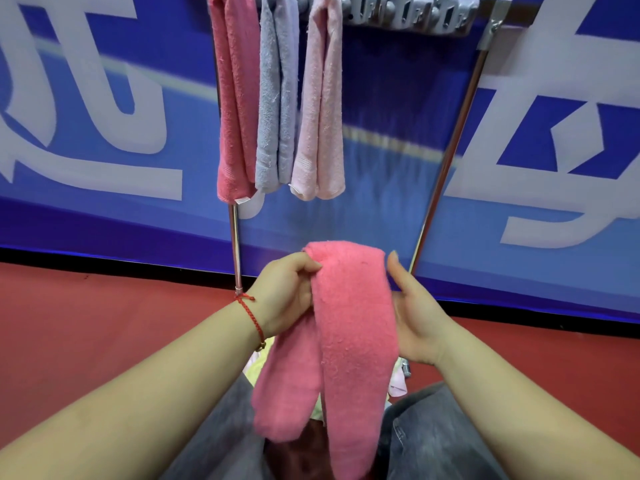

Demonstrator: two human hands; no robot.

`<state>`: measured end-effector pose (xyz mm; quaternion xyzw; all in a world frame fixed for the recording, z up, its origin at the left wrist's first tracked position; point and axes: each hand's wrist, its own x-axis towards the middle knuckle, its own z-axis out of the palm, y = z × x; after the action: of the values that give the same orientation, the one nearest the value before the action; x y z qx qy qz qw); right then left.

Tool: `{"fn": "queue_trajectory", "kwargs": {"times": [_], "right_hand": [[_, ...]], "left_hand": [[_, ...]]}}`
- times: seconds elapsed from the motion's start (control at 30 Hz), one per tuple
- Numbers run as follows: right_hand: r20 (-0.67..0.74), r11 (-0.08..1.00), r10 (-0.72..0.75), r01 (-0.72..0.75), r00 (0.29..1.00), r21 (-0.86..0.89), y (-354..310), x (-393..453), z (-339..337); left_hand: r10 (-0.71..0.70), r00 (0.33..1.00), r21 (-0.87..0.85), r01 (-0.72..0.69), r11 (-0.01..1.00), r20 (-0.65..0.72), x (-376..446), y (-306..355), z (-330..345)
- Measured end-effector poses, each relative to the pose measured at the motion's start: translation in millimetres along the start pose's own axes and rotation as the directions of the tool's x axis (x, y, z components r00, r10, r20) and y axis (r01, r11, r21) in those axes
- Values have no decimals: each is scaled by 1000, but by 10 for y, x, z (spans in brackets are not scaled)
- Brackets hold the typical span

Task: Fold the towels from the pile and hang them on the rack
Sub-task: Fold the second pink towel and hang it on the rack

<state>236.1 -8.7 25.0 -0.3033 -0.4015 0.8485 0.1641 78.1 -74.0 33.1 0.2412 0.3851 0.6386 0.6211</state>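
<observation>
Folded pink towel (349,327) is held up in front of the rack (408,15), draped over itself so two tails hang down toward the lap. Left hand (287,292) grip: fingers curled, pinching the towel's left edge just under the fold. Right hand (415,317) grip: wide, fingers fairly straight, palm flat against the towel's right side, thumb up. Red cord bracelet (251,313) on the left wrist. On the rack, three towels are hung side by side at the left end: a deep pink towel (233,98), a grey towel (278,95), a pale pink towel (322,98), edges touching or nearly so. Rack pegs to the right of them are bare. Pile (258,367) is mostly hidden behind the held towel, looks like pale yellow and light pink cloth on the red floor (104,323).
</observation>
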Motion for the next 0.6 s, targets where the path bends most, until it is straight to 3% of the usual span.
{"fn": "queue_trajectory", "kwargs": {"times": [0.13, 0.3, 0.47, 0.53, 0.6], "right_hand": [[-97, 979, -105, 85, 990, -185, -42, 24, 65], [-178, 937, -284, 234, 942, -258, -32, 84, 209], [-115, 876, -299, 225, 947, -426, 21, 84, 216], [-143, 841, -318, 209, 937, -499, 21, 73, 183], [-219, 870, -320, 194, 922, -454, 19, 67, 141]], "left_hand": [[3, 999, 133, 4, 991, -52, 28, 16, -44], [-107, 990, 271, 129, 954, -93, -21, -205, -77], [5, 980, 384, 73, 920, -197, -4, -278, -194], [18, 980, 387, 61, 920, -198, 5, -238, -230], [33, 979, 386, 48, 921, -202, 3, -199, -228]]}}
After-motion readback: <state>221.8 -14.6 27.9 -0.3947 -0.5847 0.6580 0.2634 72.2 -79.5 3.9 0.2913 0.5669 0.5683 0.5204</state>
